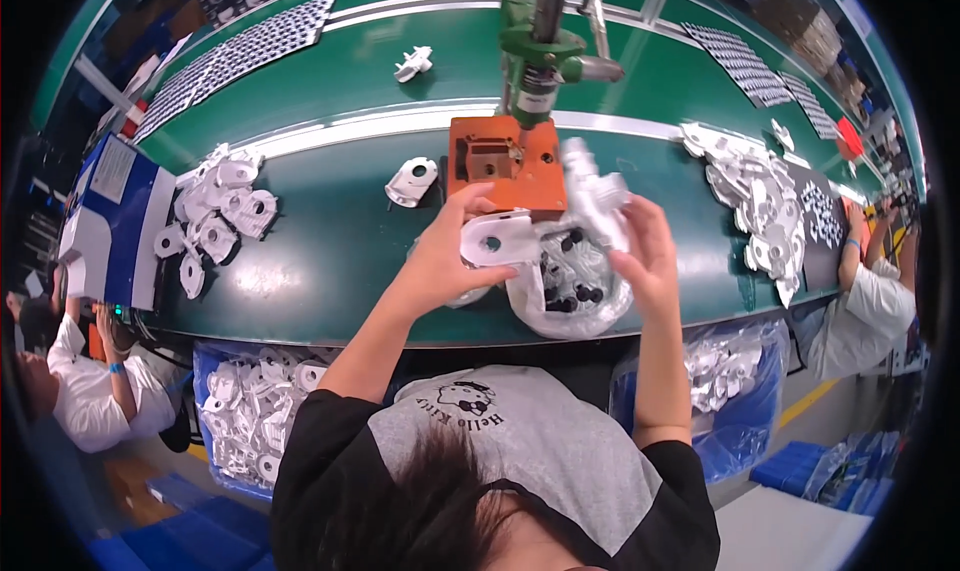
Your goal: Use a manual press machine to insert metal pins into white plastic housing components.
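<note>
My left hand [448,249] is closed on a white plastic bracket [512,233] with a round hole, held just in front of the orange fixture block [535,181]. My right hand [648,256] grips a white plastic part [597,199] with a stubby, branching shape, slightly blurred, at the block's right side. Below and between the hands sits a container lined with clear plastic [575,319], with small black parts [580,296] inside. A green press [540,61] stands over the block. Another white bracket [412,182] lies on the table left of the block.
White parts are heaped at the left [215,206] and right [750,196] of the green table [320,271]. A blue-and-white box [118,221] stands far left. Lined bins of white parts [255,411] sit below the table edge. Other people work at both sides.
</note>
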The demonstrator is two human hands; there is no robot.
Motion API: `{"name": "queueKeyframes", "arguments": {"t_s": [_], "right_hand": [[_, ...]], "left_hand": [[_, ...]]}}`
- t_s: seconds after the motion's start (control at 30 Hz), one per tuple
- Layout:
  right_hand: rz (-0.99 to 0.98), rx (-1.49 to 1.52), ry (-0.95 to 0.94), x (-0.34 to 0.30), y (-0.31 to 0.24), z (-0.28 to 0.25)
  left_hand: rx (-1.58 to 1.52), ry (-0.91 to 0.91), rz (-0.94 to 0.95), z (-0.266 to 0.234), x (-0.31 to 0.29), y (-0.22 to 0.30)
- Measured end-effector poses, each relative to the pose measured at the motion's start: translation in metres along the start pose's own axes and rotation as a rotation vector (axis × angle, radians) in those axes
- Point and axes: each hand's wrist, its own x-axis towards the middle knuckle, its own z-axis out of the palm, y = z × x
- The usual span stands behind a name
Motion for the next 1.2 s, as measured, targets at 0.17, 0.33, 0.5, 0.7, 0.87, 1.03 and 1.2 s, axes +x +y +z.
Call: {"name": "queueKeyframes", "arguments": {"t_s": [0.17, 0.33, 0.5, 0.7, 0.87, 1.03, 1.2], "right_hand": [[-0.101, -0.305, -0.238, -0.003, 0.000, 0.017], [0.011, -0.225, -0.268, -0.017, 0.008, 0.019], [0.071, -0.081, -0.236, -0.024, 0.015, 0.023], [0.091, 0.240, -0.099, -0.032, 0.045, 0.031], [0.181, 0.250, 0.103, -0.035, 0.057, 0.049], [0.014, -0.459, 0.080, -0.033, 0.040, 0.052], [0.009, -0.502, -0.009, -0.038, 0.034, 0.043]], "left_hand": [[-0.104, 0.004, 0.196, 0.017, 0.008, 0.017], [-0.253, 0.072, 0.222, 0.023, 0.016, 0.020], [-0.102, 0.018, 0.173, 0.025, 0.016, 0.018], [-0.532, 0.136, 0.172, 0.057, 0.015, -0.005], [-0.802, 0.175, -0.230, 0.074, 0.000, -0.034], [-0.836, 0.129, -0.160, 0.078, -0.003, -0.010], [-0.435, -0.085, -0.231, 0.042, 0.016, -0.016]]}}
